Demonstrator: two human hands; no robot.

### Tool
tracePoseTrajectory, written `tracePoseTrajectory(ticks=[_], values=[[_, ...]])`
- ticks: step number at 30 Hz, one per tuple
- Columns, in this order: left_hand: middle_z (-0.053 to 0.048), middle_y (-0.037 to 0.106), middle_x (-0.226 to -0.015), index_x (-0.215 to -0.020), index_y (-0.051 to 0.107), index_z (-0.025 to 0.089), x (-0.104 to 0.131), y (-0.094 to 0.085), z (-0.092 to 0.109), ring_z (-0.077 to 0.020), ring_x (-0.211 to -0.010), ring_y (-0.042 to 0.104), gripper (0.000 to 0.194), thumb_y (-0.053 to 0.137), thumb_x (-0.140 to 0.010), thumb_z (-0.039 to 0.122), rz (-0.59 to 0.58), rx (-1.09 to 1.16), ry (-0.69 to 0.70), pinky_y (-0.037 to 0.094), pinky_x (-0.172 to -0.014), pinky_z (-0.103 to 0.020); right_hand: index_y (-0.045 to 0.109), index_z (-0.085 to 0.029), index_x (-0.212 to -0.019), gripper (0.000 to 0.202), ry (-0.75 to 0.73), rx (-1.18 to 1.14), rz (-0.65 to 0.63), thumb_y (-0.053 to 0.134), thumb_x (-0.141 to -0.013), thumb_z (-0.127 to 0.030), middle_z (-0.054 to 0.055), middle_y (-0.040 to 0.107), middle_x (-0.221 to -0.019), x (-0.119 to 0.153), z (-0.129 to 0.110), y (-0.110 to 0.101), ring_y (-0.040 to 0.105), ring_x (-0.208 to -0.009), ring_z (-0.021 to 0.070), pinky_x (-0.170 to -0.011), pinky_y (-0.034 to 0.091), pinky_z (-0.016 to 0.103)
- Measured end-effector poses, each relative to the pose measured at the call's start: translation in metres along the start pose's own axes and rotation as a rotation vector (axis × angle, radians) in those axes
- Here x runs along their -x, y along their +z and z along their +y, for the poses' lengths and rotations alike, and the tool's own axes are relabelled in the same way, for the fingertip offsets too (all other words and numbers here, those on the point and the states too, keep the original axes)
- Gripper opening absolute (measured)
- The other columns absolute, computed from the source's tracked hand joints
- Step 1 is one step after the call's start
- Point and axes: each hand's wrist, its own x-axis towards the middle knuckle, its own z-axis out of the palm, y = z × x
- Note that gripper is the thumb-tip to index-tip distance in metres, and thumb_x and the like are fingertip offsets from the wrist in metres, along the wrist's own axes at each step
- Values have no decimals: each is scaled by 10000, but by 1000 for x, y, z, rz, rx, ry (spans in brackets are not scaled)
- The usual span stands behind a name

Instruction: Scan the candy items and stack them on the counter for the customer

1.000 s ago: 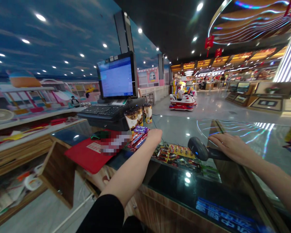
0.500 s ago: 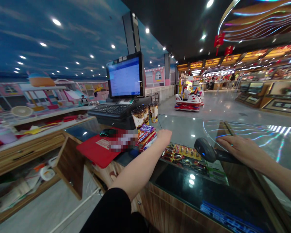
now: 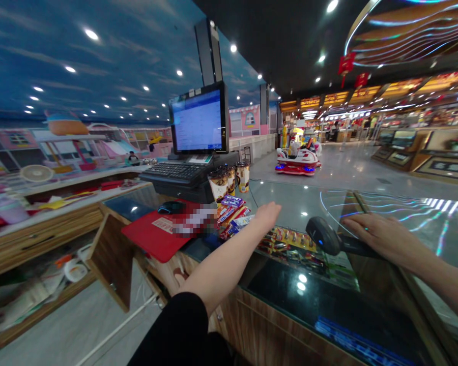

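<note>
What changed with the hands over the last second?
The left hand has drawn back from the pile of candy bars, fingers now open above the glass counter. The right hand still rests on the barcode scanner; the bars lie as before.

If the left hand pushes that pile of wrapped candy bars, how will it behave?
The glossy wrapped candy bars would probably slide easily on the smooth glass counter. Loosely stacked, they'd likely scatter rather than move together. They look light; the left hand is beside them.
</note>
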Motion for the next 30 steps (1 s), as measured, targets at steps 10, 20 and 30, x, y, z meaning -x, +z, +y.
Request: tracePoseTrajectory(ticks=[10, 20, 30], values=[[-85, 472, -1494, -1384, 487, 196, -18, 18, 12, -138, -1372, 442, 531, 404, -895, 7, 176, 364, 505, 373, -1134, -310, 703, -250, -958, 477, -27, 8, 6, 284, -994, -476, 73, 746, -1001, 1, 0, -1, 673, -946, 284, -784, 465, 413], [-53, 669, -1272, -1261, 617, 211, -6, -15, -44, -172, -1174, 606, 360, 384, -990, 253, 276, 315, 98, 447, -1038, -307, 711, -252, -953, 470, 12, 41, 31, 285, -999, -445, 66, 749, -1018, 1, -4, -8, 679, -953, 278, -774, 465, 396], [-66, 706, -1067, -1103, 701, 202, 8, -26, -50, -201, -984, 644, 433, 633, -814, 517, 27, 179, 102, 478, -832, -254, 702, -242, -989, 457, 8, 56, 18, 284, -1004, -427, 68, 749, -1023, 2, -2, -9, 676, -966, 266, -803, 460, 389]])
